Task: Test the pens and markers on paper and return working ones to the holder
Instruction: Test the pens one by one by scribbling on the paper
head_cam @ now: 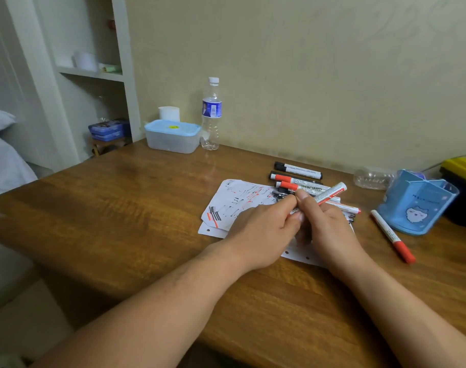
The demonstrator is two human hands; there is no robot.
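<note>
gripping a white marker over the scribbled paper, right hand wraps the barrel while left hand pinches its lower end; likely light, stiff, slick plastic, best held mid-barrel, with the holder at 3 o'clock of the hands.

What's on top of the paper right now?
Markers piled on the paper's far side, plus test strokes. The left hand and right hand, gripping one marker, hide its middle.

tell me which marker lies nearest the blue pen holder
The red-capped marker lying alone on the table, its white end beside the blue pen holder. The other markers are farther left, piled at the paper.
</note>
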